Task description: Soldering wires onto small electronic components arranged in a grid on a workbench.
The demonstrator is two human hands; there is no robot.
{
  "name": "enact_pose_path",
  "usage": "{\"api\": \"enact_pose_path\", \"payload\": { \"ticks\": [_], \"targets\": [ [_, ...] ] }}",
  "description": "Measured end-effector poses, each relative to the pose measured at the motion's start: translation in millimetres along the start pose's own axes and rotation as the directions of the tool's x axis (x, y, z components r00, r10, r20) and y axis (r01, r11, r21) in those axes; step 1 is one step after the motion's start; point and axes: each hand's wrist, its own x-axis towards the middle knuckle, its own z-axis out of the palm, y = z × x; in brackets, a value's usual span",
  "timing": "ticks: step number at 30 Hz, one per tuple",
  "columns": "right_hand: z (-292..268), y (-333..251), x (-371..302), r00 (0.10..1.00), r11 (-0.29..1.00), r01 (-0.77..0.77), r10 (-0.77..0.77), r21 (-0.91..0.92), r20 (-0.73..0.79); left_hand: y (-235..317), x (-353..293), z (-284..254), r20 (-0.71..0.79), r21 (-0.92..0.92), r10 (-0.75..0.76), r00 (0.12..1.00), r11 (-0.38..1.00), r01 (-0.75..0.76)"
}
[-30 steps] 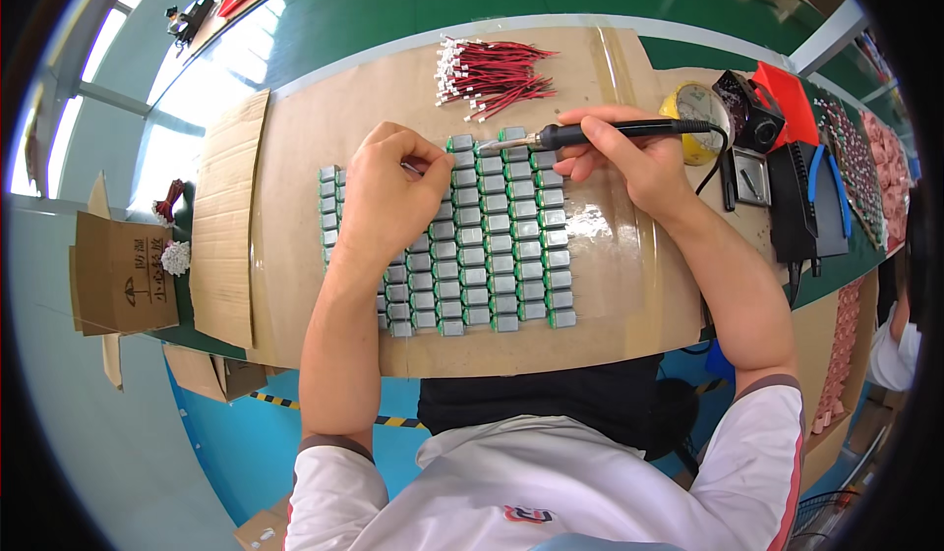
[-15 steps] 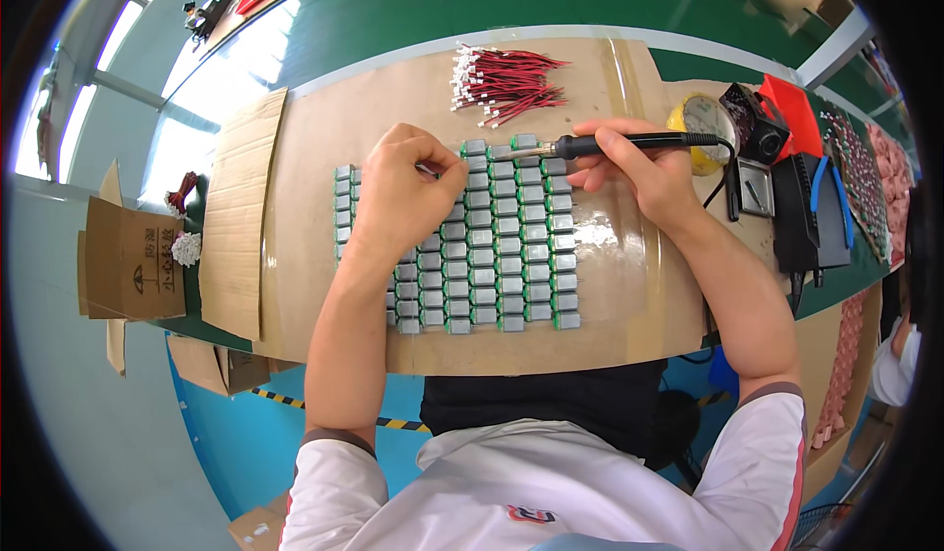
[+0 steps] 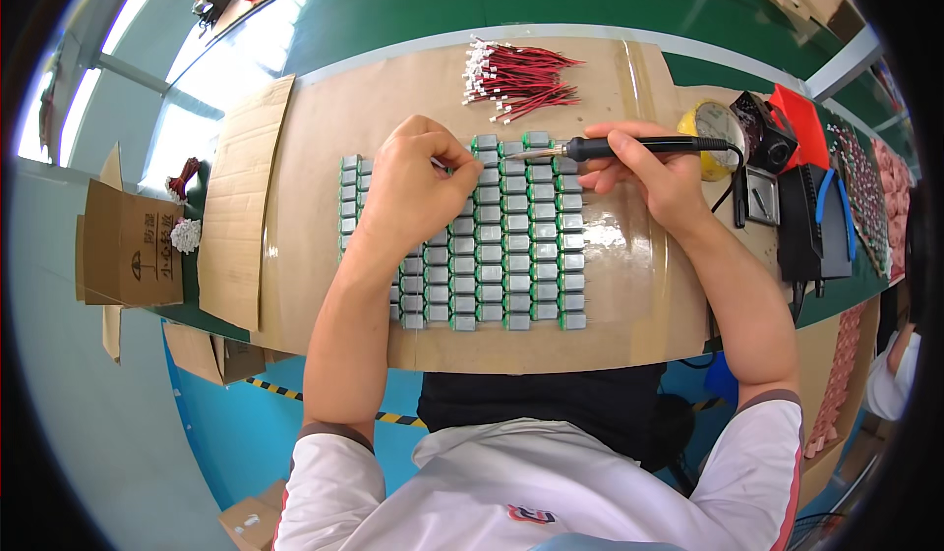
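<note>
A soldering iron (image 3: 644, 146) with a black handle lies in the grip of my right hand (image 3: 661, 179). Its metal tip points left, over the upper rows of small grey blocks with green edges (image 3: 516, 241), which are laid out in columns. Across from the tip, my left hand (image 3: 418, 182) is pinched closed above the upper left part of the blocks. Whatever sits between its fingertips is too small to make out. My left hand and forearm hide some of the blocks. Beyond them lies a bundle of red and black wires with white connectors (image 3: 521, 79).
Brown cardboard (image 3: 629, 345) covers the work surface, with a loose cardboard sheet (image 3: 241, 217) at left. To the right are a yellow tape roll (image 3: 710, 130), a black soldering stand (image 3: 765, 136), a small metal tray (image 3: 758, 195) and blue-handled pliers (image 3: 836, 212). An open carton (image 3: 133, 246) stands far left.
The whole view has shifted slightly. Both hands keep nearly the same pose over the blocks, and the iron's tip stays near the upper rows.
</note>
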Motion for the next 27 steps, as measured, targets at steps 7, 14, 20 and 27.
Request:
{"api": "enact_pose_path", "payload": {
  "ticks": [7,14,20,27],
  "targets": [
    [-1.0,1.7,0.0,1.000,1.000,0.004,-0.004,0.009,0.010,-0.8,-0.1,0.6,0.005,0.003,0.003,1.000,1.000,-0.003],
    [-2.1,2.9,0.6,1.000,1.000,0.004,-0.004,0.009,0.015,-1.3,0.0,1.4,-0.001,0.007,0.008,1.000,1.000,-0.008],
    [-1.7,2.0,0.5,1.000,1.000,0.003,-0.003,0.012,0.014,-1.1,-0.1,1.5,-0.001,0.027,0.024,1.000,0.999,-0.024],
    [-1.2,0.7,0.6,1.000,1.000,0.003,-0.003,-0.008,0.011,-0.5,0.0,2.2,-0.006,0.043,0.022,1.000,0.999,-0.022]
  ]
}}
